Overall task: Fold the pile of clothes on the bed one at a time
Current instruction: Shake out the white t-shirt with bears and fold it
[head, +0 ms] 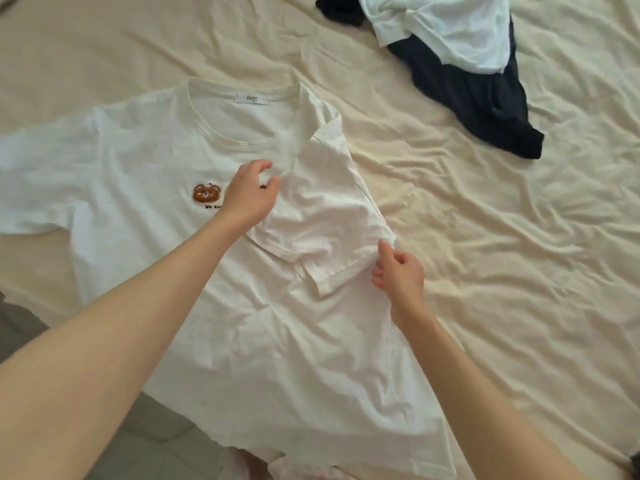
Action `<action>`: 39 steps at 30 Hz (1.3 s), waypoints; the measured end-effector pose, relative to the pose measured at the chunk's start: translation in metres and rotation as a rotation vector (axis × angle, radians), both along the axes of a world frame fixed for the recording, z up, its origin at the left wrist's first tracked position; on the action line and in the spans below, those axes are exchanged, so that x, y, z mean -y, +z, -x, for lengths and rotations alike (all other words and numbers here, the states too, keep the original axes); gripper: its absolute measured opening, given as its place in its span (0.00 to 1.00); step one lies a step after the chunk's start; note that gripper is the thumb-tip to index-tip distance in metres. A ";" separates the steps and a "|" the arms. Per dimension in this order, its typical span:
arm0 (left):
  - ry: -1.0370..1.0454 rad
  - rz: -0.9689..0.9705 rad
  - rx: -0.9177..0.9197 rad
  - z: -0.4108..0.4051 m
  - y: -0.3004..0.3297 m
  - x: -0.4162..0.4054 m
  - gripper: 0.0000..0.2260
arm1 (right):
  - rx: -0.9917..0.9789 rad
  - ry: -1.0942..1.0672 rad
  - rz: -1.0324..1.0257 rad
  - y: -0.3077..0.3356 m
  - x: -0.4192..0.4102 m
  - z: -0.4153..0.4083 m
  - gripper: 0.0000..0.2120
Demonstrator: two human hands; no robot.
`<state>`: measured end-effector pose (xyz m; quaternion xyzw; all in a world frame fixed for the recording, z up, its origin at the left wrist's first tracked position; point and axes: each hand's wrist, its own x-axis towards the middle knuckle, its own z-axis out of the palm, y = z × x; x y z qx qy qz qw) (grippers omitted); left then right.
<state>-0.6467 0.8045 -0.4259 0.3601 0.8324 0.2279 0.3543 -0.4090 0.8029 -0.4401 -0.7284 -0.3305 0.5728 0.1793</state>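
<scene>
A white T-shirt (145,174) with a small brown bear patch (206,192) lies face up on the bed, neck pointing away from me. Its right sleeve (325,216) is folded inward over the chest. My left hand (251,195) hovers over the chest beside the folded sleeve, fingers loosely curled, holding nothing that I can see. My right hand (398,271) pinches the shirt's right side at the sleeve hem. The shirt's bottom hem hangs over the bed's near edge.
The cream bedsheet (502,254) is wrinkled. At the far right lies a pile of clothes: a pale white garment (450,26) on top of a dark navy one (485,98). The floor (156,431) shows at the lower left past the bed edge.
</scene>
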 end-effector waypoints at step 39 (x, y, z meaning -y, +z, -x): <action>-0.031 -0.085 -0.102 0.052 -0.019 0.060 0.14 | 0.453 0.432 -0.278 0.016 0.054 0.032 0.20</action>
